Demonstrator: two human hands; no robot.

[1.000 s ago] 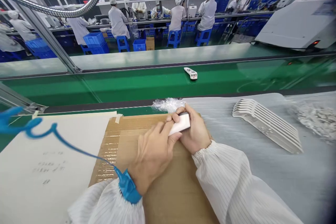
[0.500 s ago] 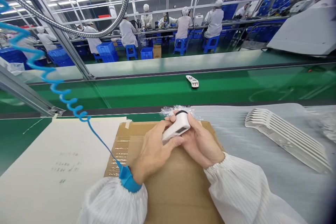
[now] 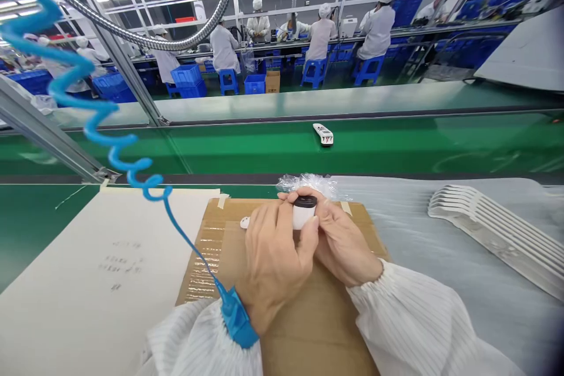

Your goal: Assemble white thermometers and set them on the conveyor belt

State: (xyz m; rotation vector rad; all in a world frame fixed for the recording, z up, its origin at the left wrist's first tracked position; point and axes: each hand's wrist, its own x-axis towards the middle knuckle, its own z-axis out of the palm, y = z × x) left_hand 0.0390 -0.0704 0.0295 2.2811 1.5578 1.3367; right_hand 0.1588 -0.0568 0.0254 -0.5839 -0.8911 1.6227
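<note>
Grip: clamped left hand [image 3: 275, 258] and right hand [image 3: 343, 244] around white device [image 3: 303, 218], dark cap [image 3: 305, 201] at twelve o'clock. Probably needed steady, even thumb pressure.

The device [image 3: 304, 215] is a small white plastic body with a dark, rounded cap on its end. It stands nearly upright, cap uppermost, held above the far part of the cardboard sheet [image 3: 308, 329], close to its far edge. The left hand [image 3: 275, 255] wraps its near side and the right hand [image 3: 348, 244] grips the other, so only its top part shows.
</note>
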